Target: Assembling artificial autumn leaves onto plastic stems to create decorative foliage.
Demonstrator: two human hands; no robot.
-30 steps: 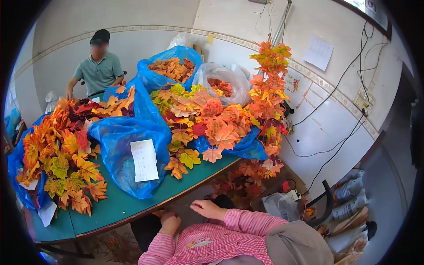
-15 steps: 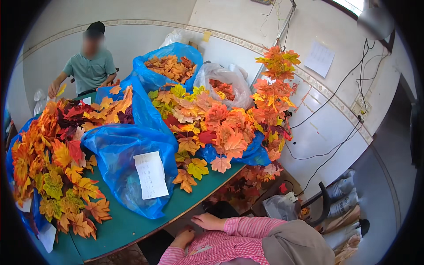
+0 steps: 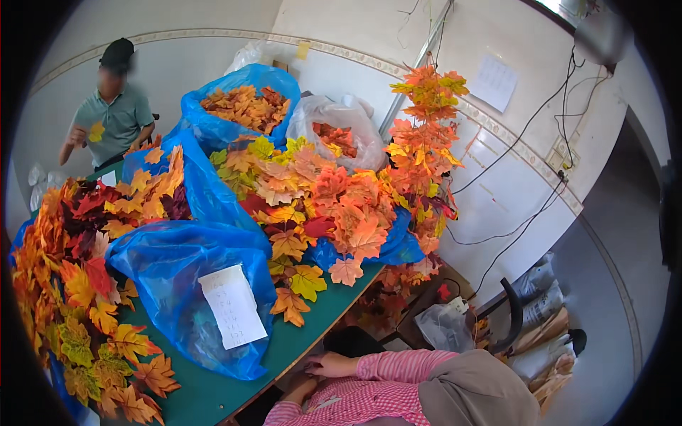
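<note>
Both my hands are low in front of my checked pink top, just off the near edge of the green table. My right hand (image 3: 332,365) lies loosely with its fingers stretched out to the left, and nothing shows in it. Close beside it is my left hand (image 3: 301,389), its fingertips partly hidden near the right hand. Neither hand touches the table. Nearest to them on the table are a blue plastic bag (image 3: 188,266) and a white handwritten paper (image 3: 233,307) on top of it. Artificial autumn leaves (image 3: 290,307) lie beside the bag.
Leaf piles (image 3: 92,319) cover the table's left side. Blue (image 3: 192,117) and white (image 3: 302,128) bags of leaves stand behind. A leaf garland (image 3: 426,156) hangs at the right, near loose cables (image 3: 529,245). Across the table a person (image 3: 114,117) holds a yellow leaf (image 3: 96,131).
The view has shifted, so the table and bags sit further left. My hands have drawn closer together. The person opposite has raised the yellow leaf.
</note>
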